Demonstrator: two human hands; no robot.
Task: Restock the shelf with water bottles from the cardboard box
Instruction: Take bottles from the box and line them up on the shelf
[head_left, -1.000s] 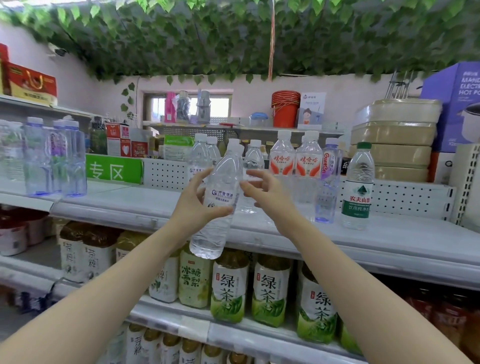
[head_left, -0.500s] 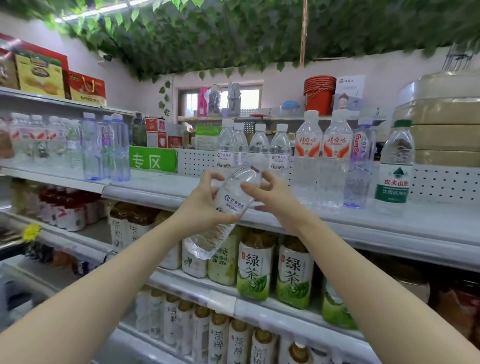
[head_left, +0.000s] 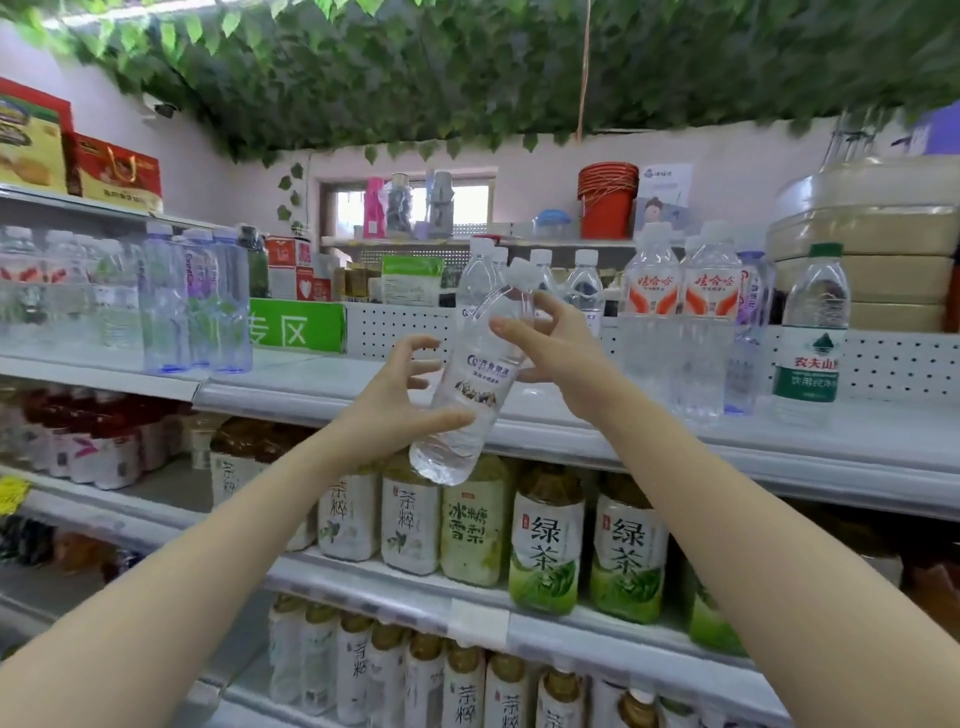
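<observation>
Head view: a clear plastic water bottle with a white label (head_left: 478, 374) is held tilted, cap up and rightward, in front of the white metal shelf (head_left: 322, 379). The left hand (head_left: 395, 400) curls thumb and spread fingers round its lower half; the right hand (head_left: 556, 353) clasps its upper part.

Two hands (head_left: 387, 410) hold one water bottle (head_left: 478, 374); at right stand two orange-labelled bottles (head_left: 652, 291) and one green-capped bottle (head_left: 810, 332).

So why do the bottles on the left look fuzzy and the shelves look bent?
Head view: motion blur smears the left-edge bottles; the wide-angle lens bows the shelf; the tilted water bottle in the middle is sharper; the window is blown out white.
</observation>
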